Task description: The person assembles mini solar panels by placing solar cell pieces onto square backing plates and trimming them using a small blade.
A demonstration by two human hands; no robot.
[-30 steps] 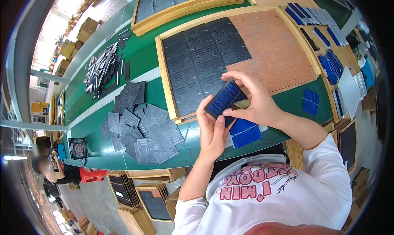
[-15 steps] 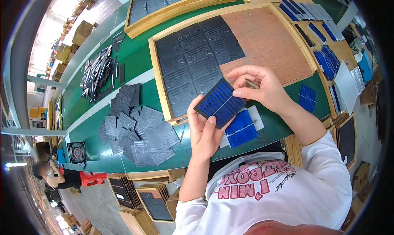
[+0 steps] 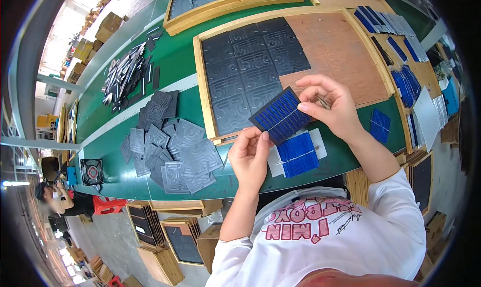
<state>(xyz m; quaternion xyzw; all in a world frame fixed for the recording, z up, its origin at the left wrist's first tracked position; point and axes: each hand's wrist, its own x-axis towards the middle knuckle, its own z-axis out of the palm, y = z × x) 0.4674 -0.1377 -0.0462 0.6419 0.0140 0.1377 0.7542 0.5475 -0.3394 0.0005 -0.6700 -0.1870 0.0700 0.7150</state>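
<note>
A small black solar panel (image 3: 282,117) with blue cell strips and a silver wire across its middle is held tilted above the table. My left hand (image 3: 249,159) grips its lower left edge between thumb and fingers. The thumb and finger of my right hand (image 3: 331,104) pinch its right edge. A slim metal tool (image 3: 323,102), perhaps tweezers, is tucked in the right hand, mostly hidden by the fingers. Just below the panel, a bundle of blue cell strips (image 3: 298,155) lies on a white card (image 3: 319,139).
Grey moulded square plates (image 3: 188,159) are heaped at left, near a pile of dark strips (image 3: 128,76). Ahead, a wooden frame (image 3: 203,86) holds rows of black plates (image 3: 245,61). Blue strips (image 3: 381,125) lie at right. A small fan (image 3: 92,171) stands far left; a person (image 3: 62,199) sits beyond.
The panel has turned and moved slightly up and right with both hands. More of the blue bundle beneath it shows. The whole view has shifted a little.
</note>
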